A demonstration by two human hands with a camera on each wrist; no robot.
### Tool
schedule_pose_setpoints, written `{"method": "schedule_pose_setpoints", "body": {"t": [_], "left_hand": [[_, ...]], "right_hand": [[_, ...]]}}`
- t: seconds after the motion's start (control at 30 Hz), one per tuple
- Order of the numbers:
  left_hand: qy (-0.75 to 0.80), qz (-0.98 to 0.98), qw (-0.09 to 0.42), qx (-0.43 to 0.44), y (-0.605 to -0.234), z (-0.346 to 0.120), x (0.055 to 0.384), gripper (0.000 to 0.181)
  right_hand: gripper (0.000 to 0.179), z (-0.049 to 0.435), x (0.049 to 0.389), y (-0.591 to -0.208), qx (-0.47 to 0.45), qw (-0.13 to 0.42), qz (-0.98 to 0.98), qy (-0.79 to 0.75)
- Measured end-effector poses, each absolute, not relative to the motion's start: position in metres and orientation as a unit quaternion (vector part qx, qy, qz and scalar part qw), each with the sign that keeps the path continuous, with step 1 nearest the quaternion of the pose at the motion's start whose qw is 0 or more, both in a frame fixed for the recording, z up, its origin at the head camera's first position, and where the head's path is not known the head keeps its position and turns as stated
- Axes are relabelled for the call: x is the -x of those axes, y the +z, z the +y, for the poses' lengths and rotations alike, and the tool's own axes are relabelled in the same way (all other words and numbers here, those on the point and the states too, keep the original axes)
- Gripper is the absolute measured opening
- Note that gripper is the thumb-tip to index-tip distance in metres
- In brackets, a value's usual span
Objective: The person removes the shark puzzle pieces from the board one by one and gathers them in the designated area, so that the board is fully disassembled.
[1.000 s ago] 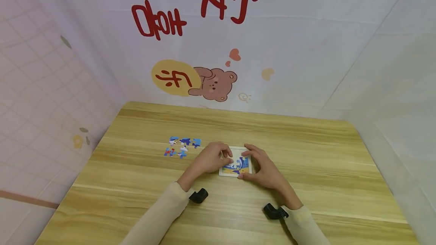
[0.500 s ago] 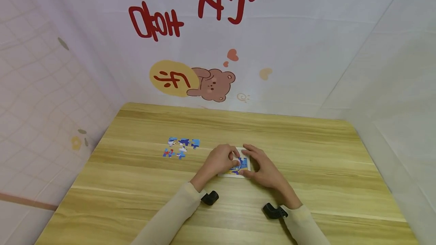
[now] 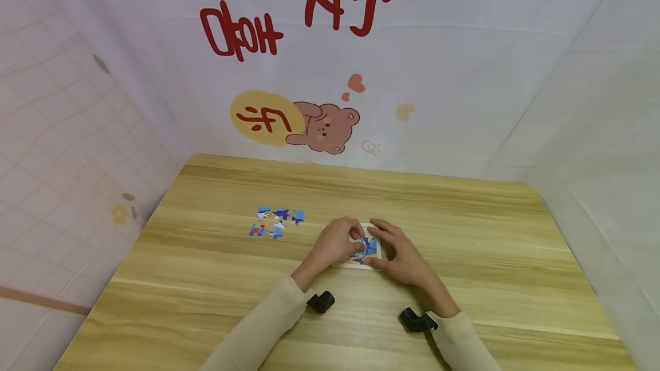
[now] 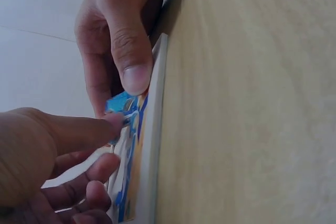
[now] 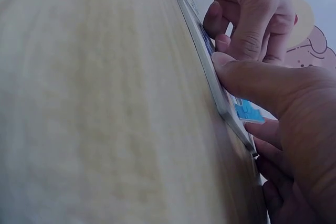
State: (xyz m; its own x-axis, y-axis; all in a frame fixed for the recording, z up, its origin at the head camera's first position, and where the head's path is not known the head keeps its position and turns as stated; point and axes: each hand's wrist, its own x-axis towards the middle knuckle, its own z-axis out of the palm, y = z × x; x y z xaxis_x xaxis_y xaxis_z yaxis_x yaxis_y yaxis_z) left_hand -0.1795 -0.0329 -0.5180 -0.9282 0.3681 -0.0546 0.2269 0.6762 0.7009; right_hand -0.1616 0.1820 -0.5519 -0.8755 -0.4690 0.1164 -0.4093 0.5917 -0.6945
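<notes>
Head view: wood-grained worktop point(image 3: 479, 245), pale printed walls point(image 3: 67, 142).
Back wall point(image 3: 454, 73): brown bear point(image 3: 328, 127) below red characters point(image 3: 337, 7).
Puzzle tray point(image 4: 154, 129): on the worktop, loose pieces point(image 3: 281, 214) left of it.
Right hand point(image 3: 404, 256): grip holding the tray's edges.
Left hand point(image 3: 335, 240): over the tray; cannot tell whether its grip pinches anything.

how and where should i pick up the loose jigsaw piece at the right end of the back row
I'd pinch the blue jigsaw piece by its near and far edges, coming down from its right. It lies flat, so its thin edges look like the best hold; bare table borders it on those sides, while the dark-blue jigsaw piece sits close on its left.
</notes>
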Motion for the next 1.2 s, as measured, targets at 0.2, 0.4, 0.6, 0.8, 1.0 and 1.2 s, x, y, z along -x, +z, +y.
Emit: {"method": "schedule_pose_setpoints", "body": {"t": [0.2,0.4,0.6,0.8,1.0,1.2], "left_hand": [[0.425,0.885,0.080,-0.174,-0.520,-0.033,0.177,0.012],[0.488,0.853,0.075,-0.167,-0.518,-0.041,0.174,0.011],[0.507,0.846,0.072,-0.147,-0.514,-0.056,0.174,0.005],[0.522,0.840,0.064,-0.132,-0.512,-0.076,0.174,0.003],[0.539,0.834,0.057,-0.105,-0.513,-0.102,0.173,0.005],[0.536,0.839,0.047,-0.083,-0.514,-0.129,0.173,0.004]], "right_hand": [[0.072,0.183,0.162,-0.552,0.244,0.046,0.890,-0.382],[0.073,0.183,0.162,-0.552,0.240,0.048,0.891,-0.381],[0.071,0.182,0.162,-0.551,0.237,0.047,0.895,-0.375],[0.066,0.182,0.162,-0.552,0.235,0.045,0.896,-0.374],[0.062,0.181,0.162,-0.553,0.233,0.043,0.898,-0.370],[0.049,0.182,0.162,-0.554,0.242,0.036,0.895,-0.374]]}}
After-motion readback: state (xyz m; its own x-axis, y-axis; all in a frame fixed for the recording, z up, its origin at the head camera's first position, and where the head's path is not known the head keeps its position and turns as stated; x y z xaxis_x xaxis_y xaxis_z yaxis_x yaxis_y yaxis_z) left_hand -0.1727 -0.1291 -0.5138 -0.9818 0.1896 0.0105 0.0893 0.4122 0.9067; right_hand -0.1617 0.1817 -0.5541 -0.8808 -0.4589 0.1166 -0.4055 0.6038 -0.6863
